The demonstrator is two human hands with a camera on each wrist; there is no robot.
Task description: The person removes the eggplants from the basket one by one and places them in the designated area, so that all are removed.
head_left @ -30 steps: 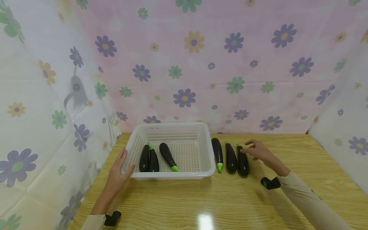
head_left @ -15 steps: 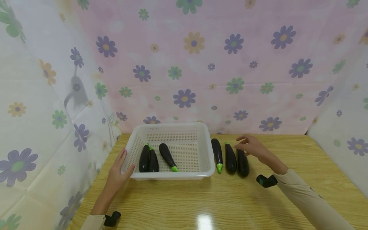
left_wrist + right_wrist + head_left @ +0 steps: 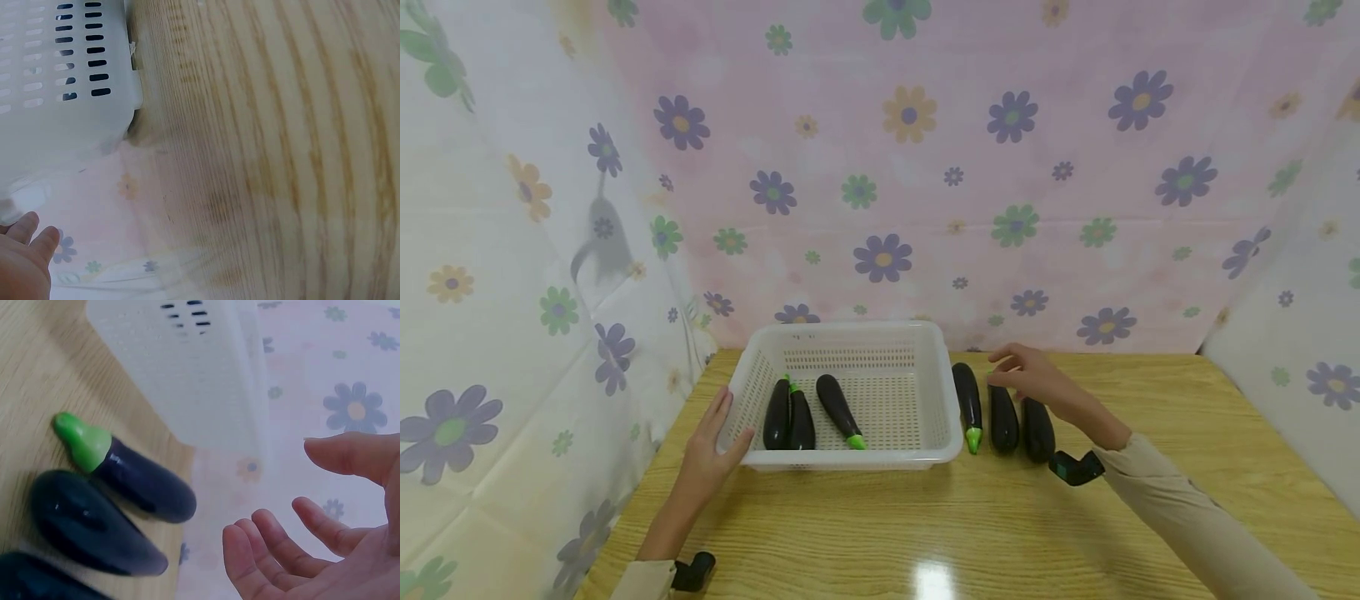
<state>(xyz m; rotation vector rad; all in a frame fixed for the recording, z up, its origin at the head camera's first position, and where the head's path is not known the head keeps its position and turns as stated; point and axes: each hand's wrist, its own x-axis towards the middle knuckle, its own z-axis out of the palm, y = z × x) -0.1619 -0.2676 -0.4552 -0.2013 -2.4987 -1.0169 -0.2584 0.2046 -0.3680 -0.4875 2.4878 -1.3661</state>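
A white plastic basket (image 3: 925, 456) with slotted walls holds several eggplants, among them one lying aslant with a green stem (image 3: 838, 408). My left hand (image 3: 706, 454) rests against the basket's left rim with fairly straight fingers, the thumb over the front left corner. Outside the basket on the right lie three eggplants: the nearest to it (image 3: 967, 400), a middle one (image 3: 1003, 421) and a right one (image 3: 1038, 433). Above the upper ends of the last two hovers my right hand (image 3: 1037, 379). Its thumb and fingers (image 3: 284, 544) are spread apart, with nothing between them.
The wooden table (image 3: 850, 533) carries the basket and eggplants. A flowered cloth (image 3: 820, 208) rises behind the table and along both sides. Black devices are strapped at both wrists, the right one (image 3: 1077, 468) close to the right eggplant.
My right hand has moved left, from the rightmost eggplant to above the middle one's upper end. The left hand and basket have stayed in place.
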